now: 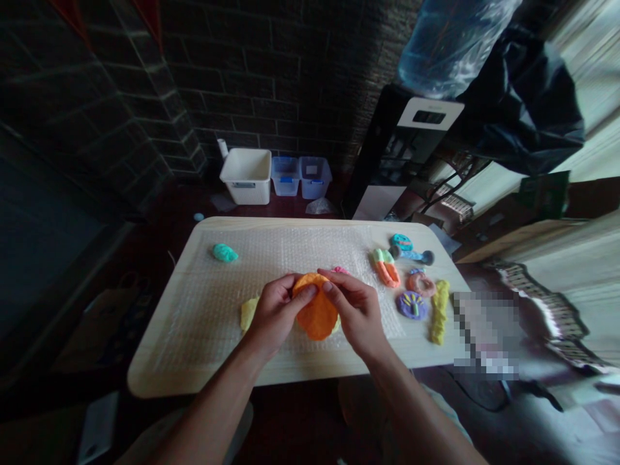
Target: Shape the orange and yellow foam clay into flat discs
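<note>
A flattened piece of orange modelling clay [317, 316] hangs upright between my hands, above the near middle of the table. My left hand [278, 307] grips its upper left edge, thumb in front and fingers behind. On the upper right edge, my right hand [356, 307] pinches it the same way. Yellow clay [248, 314] lies on the bubble wrap beside my left hand, partly covered by it. Some pink clay [340, 270] peeks out behind my right hand. Farther off to the left rests a teal lump of clay [225, 252].
Bubble wrap [194, 310] covers much of the pale table [159, 381]. At its right side lie several clay shapes, among them a purple disc [411, 305] and a yellow strip [439, 312]. Beyond stand a white bin [249, 187], blue tubs [314, 184] and a water dispenser [387, 161].
</note>
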`<move>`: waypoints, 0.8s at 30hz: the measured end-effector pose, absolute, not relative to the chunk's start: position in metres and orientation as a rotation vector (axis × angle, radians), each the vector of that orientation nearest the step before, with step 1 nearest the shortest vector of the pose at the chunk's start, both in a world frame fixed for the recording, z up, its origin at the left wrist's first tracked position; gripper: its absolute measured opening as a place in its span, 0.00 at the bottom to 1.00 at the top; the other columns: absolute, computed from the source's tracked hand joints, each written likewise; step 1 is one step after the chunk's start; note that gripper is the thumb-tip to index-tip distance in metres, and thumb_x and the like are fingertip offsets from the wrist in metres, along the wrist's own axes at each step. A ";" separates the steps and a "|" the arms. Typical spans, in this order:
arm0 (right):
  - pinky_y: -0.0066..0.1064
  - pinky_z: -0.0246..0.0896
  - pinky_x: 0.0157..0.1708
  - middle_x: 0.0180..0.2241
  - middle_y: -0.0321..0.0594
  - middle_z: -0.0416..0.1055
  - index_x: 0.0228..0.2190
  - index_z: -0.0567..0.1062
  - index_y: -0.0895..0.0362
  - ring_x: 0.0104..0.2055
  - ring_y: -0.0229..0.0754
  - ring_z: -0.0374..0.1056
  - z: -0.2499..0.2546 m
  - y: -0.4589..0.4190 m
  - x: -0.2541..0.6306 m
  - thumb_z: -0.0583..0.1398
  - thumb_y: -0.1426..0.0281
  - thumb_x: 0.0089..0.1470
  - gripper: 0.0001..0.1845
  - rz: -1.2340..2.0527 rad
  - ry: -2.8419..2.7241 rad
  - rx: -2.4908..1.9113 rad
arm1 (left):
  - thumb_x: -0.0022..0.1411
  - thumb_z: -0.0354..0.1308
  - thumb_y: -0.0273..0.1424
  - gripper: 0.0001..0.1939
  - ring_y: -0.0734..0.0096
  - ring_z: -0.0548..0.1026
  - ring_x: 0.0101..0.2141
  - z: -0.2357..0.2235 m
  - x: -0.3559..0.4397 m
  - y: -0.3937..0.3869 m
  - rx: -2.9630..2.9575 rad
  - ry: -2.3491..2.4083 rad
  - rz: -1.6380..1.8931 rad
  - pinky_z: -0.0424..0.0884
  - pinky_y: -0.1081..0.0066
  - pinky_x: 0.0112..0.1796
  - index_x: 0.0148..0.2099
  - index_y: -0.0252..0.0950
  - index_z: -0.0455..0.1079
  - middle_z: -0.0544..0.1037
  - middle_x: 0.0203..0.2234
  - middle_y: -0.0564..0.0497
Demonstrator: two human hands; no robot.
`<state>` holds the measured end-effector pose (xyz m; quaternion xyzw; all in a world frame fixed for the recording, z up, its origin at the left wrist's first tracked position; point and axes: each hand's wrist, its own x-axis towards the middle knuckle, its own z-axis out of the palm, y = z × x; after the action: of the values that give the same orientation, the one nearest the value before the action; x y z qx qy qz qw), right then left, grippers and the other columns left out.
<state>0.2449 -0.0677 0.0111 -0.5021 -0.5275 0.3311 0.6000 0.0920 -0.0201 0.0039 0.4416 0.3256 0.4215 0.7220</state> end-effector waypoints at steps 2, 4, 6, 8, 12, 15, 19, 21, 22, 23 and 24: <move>0.33 0.71 0.33 0.36 0.43 0.80 0.52 0.84 0.51 0.36 0.42 0.75 0.012 -0.069 0.246 0.63 0.66 0.69 0.14 0.615 -1.354 -1.212 | 0.62 0.72 0.39 0.13 0.63 0.79 0.39 0.005 0.092 -0.020 0.976 0.728 0.923 0.73 0.67 0.44 0.43 0.35 0.83 0.83 0.38 0.46; 0.34 0.68 0.32 0.35 0.42 0.77 0.55 0.83 0.53 0.34 0.41 0.71 0.013 -0.070 0.248 0.60 0.70 0.69 0.17 0.471 -1.510 -1.250 | 0.62 0.72 0.39 0.13 0.63 0.78 0.39 0.005 0.092 -0.021 0.988 0.742 0.921 0.74 0.67 0.43 0.43 0.35 0.83 0.83 0.37 0.46; 0.34 0.67 0.32 0.34 0.42 0.76 0.57 0.82 0.55 0.33 0.41 0.70 0.014 -0.071 0.250 0.59 0.72 0.70 0.18 0.384 -1.618 -1.268 | 0.62 0.72 0.39 0.13 0.63 0.78 0.39 0.005 0.092 -0.021 1.010 0.764 0.928 0.74 0.68 0.43 0.43 0.35 0.82 0.82 0.38 0.46; 0.34 0.68 0.32 0.34 0.42 0.75 0.59 0.80 0.55 0.34 0.42 0.70 0.015 -0.071 0.251 0.58 0.73 0.70 0.20 0.325 -1.668 -1.276 | 0.62 0.72 0.39 0.13 0.63 0.78 0.40 0.004 0.092 -0.021 1.023 0.782 0.933 0.73 0.68 0.43 0.43 0.35 0.82 0.82 0.38 0.46; 0.35 0.72 0.34 0.35 0.42 0.75 0.62 0.77 0.55 0.35 0.43 0.72 0.014 -0.071 0.251 0.58 0.72 0.70 0.22 0.243 -1.738 -1.277 | 0.61 0.72 0.39 0.13 0.63 0.78 0.39 0.003 0.092 -0.021 1.013 0.800 0.942 0.74 0.69 0.41 0.42 0.35 0.82 0.82 0.37 0.46; 0.35 0.72 0.33 0.34 0.44 0.75 0.59 0.79 0.57 0.34 0.43 0.73 0.015 -0.071 0.251 0.57 0.71 0.70 0.20 0.236 -1.782 -1.304 | 0.60 0.72 0.37 0.11 0.62 0.79 0.39 0.003 0.090 -0.021 1.012 0.789 0.940 0.74 0.68 0.43 0.42 0.35 0.83 0.83 0.37 0.46; 0.36 0.73 0.36 0.35 0.43 0.76 0.60 0.79 0.57 0.36 0.43 0.74 0.016 -0.070 0.252 0.59 0.70 0.71 0.20 0.295 -1.741 -1.273 | 0.59 0.72 0.35 0.10 0.60 0.79 0.39 0.001 0.087 -0.020 0.994 0.774 0.914 0.74 0.67 0.43 0.42 0.36 0.83 0.82 0.37 0.46; 0.36 0.73 0.36 0.34 0.43 0.78 0.60 0.79 0.56 0.36 0.43 0.74 0.015 -0.070 0.251 0.60 0.69 0.70 0.20 0.378 -1.692 -1.260 | 0.59 0.71 0.36 0.10 0.60 0.78 0.39 0.000 0.086 -0.019 0.996 0.769 0.902 0.74 0.67 0.42 0.40 0.36 0.82 0.81 0.36 0.46; 0.36 0.73 0.36 0.34 0.43 0.78 0.59 0.80 0.55 0.36 0.43 0.74 0.014 -0.070 0.251 0.60 0.68 0.70 0.20 0.440 -1.659 -1.262 | 0.60 0.71 0.36 0.09 0.61 0.78 0.40 -0.001 0.087 -0.019 1.000 0.765 0.899 0.74 0.67 0.42 0.40 0.36 0.81 0.81 0.36 0.47; 0.35 0.73 0.36 0.34 0.43 0.79 0.58 0.81 0.55 0.36 0.43 0.75 0.013 -0.070 0.250 0.61 0.66 0.70 0.19 0.518 -1.614 -1.267 | 0.60 0.70 0.36 0.08 0.61 0.78 0.40 -0.001 0.087 -0.019 1.002 0.759 0.898 0.73 0.68 0.42 0.39 0.36 0.81 0.80 0.36 0.47; 0.35 0.73 0.36 0.34 0.43 0.80 0.56 0.83 0.54 0.36 0.43 0.76 0.011 -0.070 0.249 0.61 0.65 0.70 0.18 0.609 -1.553 -1.265 | 0.60 0.70 0.36 0.08 0.62 0.77 0.40 -0.002 0.087 -0.019 1.001 0.752 0.901 0.73 0.68 0.43 0.38 0.36 0.81 0.80 0.36 0.47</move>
<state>0.2487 -0.0701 0.0115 -0.5231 -0.6424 0.2517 0.5003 0.0873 -0.0193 -0.0019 0.4524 0.3396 0.4071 0.7171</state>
